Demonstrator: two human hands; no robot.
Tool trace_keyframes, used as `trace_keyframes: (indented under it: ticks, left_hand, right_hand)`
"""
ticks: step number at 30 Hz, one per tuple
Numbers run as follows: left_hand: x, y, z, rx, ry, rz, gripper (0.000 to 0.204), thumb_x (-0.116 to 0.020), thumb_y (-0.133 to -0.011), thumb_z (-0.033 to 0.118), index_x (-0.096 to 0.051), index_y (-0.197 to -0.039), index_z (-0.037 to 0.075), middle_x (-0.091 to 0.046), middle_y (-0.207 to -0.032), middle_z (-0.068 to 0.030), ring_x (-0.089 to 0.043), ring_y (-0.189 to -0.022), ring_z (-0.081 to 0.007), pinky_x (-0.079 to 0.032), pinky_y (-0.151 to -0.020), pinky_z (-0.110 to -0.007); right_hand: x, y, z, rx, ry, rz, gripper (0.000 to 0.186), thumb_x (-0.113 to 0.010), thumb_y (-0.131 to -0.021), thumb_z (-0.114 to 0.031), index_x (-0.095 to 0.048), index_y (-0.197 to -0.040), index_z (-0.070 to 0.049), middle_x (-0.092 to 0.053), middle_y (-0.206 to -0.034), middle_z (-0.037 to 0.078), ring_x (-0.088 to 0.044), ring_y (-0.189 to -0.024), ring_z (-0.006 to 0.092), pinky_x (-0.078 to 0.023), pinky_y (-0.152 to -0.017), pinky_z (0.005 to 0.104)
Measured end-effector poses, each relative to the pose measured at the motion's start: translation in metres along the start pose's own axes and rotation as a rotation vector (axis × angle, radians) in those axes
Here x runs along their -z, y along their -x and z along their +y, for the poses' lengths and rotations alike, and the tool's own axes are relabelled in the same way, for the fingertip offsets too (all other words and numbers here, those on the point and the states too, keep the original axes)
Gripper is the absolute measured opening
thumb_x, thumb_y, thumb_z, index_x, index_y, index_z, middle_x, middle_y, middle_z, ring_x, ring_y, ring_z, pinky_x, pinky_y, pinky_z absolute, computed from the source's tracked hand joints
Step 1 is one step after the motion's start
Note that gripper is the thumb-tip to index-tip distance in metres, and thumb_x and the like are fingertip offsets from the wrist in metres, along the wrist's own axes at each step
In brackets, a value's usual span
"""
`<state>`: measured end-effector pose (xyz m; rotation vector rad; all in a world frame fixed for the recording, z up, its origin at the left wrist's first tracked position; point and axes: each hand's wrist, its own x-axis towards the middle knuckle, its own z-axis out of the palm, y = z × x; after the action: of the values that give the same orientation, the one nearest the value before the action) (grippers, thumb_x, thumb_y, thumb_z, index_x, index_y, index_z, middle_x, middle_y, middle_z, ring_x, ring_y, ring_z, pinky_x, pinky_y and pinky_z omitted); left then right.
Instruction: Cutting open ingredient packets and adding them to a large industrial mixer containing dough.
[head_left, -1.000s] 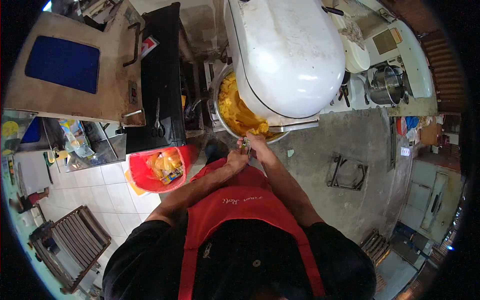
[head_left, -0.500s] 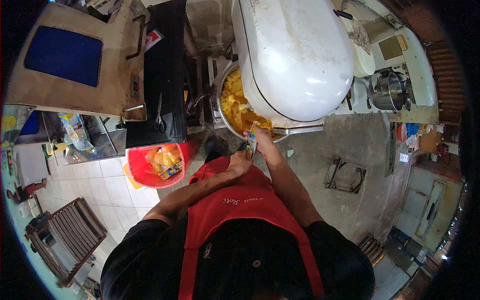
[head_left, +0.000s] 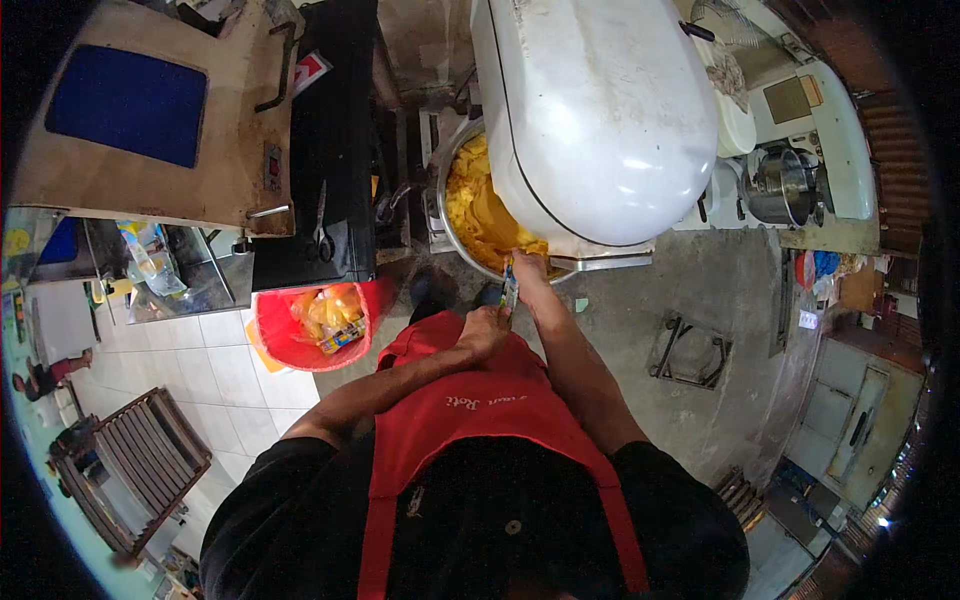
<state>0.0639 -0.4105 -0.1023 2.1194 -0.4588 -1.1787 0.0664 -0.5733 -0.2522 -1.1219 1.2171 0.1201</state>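
A narrow plastic packet [head_left: 509, 289], printed in blue and yellow, stretches between my two hands in front of my red apron. Its lower end is gripped by my left hand [head_left: 484, 331], which is closed. My right hand [head_left: 531, 270] is closed around the upper end, beside the near rim of a large metal mixing bowl [head_left: 443, 205]. Inside that bowl lies a lumpy yellow mixture [head_left: 482, 210]. The rounded white mixer head [head_left: 600, 120] covers the bowl's right part and hides what is beneath it.
Left of me stands a red-lined bin [head_left: 285, 345] with yellow plastic wrappers [head_left: 330, 308]. Scissors [head_left: 321, 230] lie on a black surface [head_left: 338, 120] beside a brown oven-like cabinet [head_left: 230, 90]. A metal pot [head_left: 780, 187] sits at far right; a square metal frame [head_left: 692, 350] is on the floor.
My right hand has shifted slightly right with the packet's upper end, and the fingers look more closed over it. My left hand has barely moved. The mixture's surface in the bowl looks different.
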Motion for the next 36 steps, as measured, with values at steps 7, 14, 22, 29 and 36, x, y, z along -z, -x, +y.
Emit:
trace_keyframes:
  ticks: [7, 14, 22, 29, 36]
  left_hand:
    - [0.003, 0.004, 0.037, 0.025, -0.172, -0.139, 0.039, -0.050, -0.096, 0.034, -0.070, -0.094, 0.000, -0.067, -0.098, -0.0264, -0.064, -0.096, -0.0440, -0.051, -0.080, -0.052]
    - [-0.017, -0.015, 0.001, 0.035, -0.223, -0.109, 0.030, -0.052, -0.096, 0.028, -0.068, -0.097, 0.003, -0.067, -0.100, -0.0235, -0.067, -0.084, -0.0393, -0.052, -0.073, -0.050]
    - [0.015, 0.013, 0.045, -0.099, -0.430, -0.241, 0.025, -0.063, -0.081, 0.018, -0.069, -0.096, -0.002, -0.068, -0.098, -0.0260, -0.069, -0.091, -0.0399, -0.056, -0.076, -0.048]
    - [0.020, 0.014, 0.047, -0.148, -0.488, -0.278, 0.022, -0.062, -0.081, 0.013, -0.070, -0.096, -0.001, -0.068, -0.098, -0.0244, -0.069, -0.093, -0.0387, -0.056, -0.077, -0.048]
    - [0.016, 0.007, 0.055, -0.224, -0.434, -0.313, 0.021, -0.062, -0.081, 0.009, -0.068, -0.098, -0.002, -0.068, -0.102, -0.0235, -0.068, -0.096, -0.0376, -0.056, -0.080, -0.046]
  right_hand:
    - [0.055, -0.066, 0.067, 0.193, 0.434, 0.187, 0.037, -0.053, -0.098, -0.036, -0.064, -0.094, -0.001, -0.060, -0.071, 0.004, -0.056, -0.060, 0.0212, -0.047, -0.060, 0.0364]
    - [0.004, 0.054, -0.021, 0.483, 1.101, 0.122, 0.047, -0.055, -0.090, -0.037, -0.068, -0.101, 0.006, -0.065, -0.101, 0.030, -0.064, -0.099, 0.0420, -0.049, -0.087, 0.0476]
    - [0.017, 0.007, -0.011, 0.341, 1.242, -0.161, 0.034, -0.052, -0.092, -0.026, -0.066, -0.082, 0.004, -0.066, -0.079, 0.021, -0.065, -0.070, 0.0341, -0.053, -0.060, 0.0449]
    - [-0.001, 0.050, -0.045, -0.024, 0.341, -0.205, 0.033, -0.045, -0.098, -0.027, -0.056, -0.079, -0.002, -0.051, -0.057, 0.007, -0.047, -0.040, 0.0194, -0.041, -0.037, 0.0360]
    - [0.011, 0.043, -0.058, -0.093, 0.289, -0.119, 0.045, -0.042, -0.099, -0.033, -0.052, -0.067, -0.003, -0.047, -0.051, 0.007, -0.043, -0.034, 0.0221, -0.037, -0.035, 0.0380]
